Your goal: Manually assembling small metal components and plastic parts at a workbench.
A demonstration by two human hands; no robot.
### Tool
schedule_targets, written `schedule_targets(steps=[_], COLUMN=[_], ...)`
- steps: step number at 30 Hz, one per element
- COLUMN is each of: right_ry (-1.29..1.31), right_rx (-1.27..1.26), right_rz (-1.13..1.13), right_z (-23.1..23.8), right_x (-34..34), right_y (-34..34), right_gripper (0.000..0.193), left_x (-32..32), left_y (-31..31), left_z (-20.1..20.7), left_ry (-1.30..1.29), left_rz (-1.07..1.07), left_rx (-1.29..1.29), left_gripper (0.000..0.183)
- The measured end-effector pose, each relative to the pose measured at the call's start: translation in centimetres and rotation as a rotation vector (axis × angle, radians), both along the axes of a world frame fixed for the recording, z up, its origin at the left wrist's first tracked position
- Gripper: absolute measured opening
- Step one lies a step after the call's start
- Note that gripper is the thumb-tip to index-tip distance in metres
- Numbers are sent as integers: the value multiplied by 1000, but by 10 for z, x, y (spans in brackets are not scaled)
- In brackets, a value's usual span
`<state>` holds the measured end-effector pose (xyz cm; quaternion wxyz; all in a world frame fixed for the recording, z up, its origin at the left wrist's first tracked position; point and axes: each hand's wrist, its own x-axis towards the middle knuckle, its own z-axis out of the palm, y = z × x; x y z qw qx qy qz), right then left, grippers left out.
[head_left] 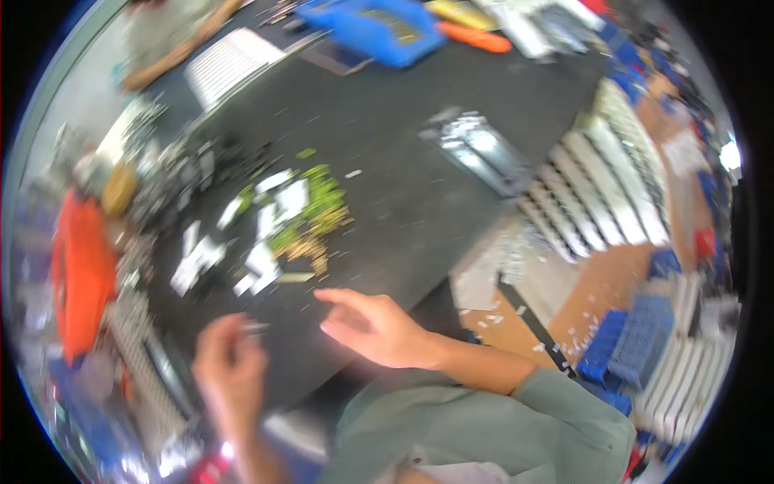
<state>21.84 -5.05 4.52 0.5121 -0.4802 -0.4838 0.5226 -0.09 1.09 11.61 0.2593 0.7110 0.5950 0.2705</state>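
My left hand (230,359) is blurred above the near left part of the dark table, its fingers curled together around a small pale sliver (256,327) too smeared to name. To its right, my right hand (375,329) has the index finger stretched out and the thumb apart, with nothing held. Just beyond both hands lie scattered white pieces (262,262), a heap of green pieces (322,192) and small tan-gold pieces (309,248). One thin yellowish strip (295,277) rests closest to my right fingertips.
A pile of dark and silvery parts (173,173) spreads at the left, near an orange-red container (81,274). Shiny metal bars (481,149) lie far right. Stacked white trays (601,189) and blue baskets (629,339) stand right. A blue bin (379,28) and another person's arm (181,52) are beyond.
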Motion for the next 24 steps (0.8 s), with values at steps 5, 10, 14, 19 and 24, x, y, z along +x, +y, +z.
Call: schedule_targets(steps=[5,10,14,19,24], right_ry=[495,48,-159,-112,-220], right_rx=[-255,-51,93,158,186], right_rz=[233,165,55,10,-41], right_z=[-2,-23,-32,-29,-23], right_x=[-39,-23,-24,-22,-22], right_y=[-4,-4,3,7,7], right_gripper=[34,26,25,24,24], left_x=[4,-26,-41,-25,-5], left_y=[-51,-37,39,169,230], left_z=[-32,-16,-25,-56,-84], left_ry=[-52,-20,11,178,374], left_rz=[-348,-212,-35,-36,-141], left_rx=[265,79,169,343,285], left_gripper=[38,38,23,24,27])
